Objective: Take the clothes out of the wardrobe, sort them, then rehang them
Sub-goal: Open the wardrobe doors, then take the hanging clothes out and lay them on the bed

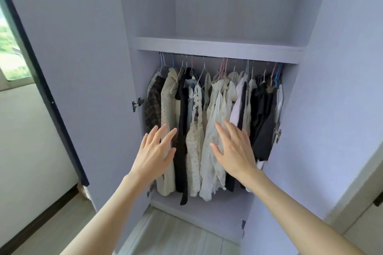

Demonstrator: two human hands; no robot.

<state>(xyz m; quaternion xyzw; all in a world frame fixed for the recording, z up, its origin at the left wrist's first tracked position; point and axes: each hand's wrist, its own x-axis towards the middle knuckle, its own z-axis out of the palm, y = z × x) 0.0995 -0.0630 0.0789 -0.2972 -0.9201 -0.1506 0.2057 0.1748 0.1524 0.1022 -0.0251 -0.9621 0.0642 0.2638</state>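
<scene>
**Both hands reached for a full rail**

The clothes (209,114) hung packed on hangers (199,77) inside the wardrobe (217,47). The left hand (154,152) and right hand (234,149) were spread flat, gripping nothing. Soft, light fabric, likely slippery off wire; better lifted by the hooks.

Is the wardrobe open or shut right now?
Open. Both wardrobe doors are swung wide, so the shelf and the hanging clothes show. The left hand and right hand reach toward them, fingers straight.
</scene>
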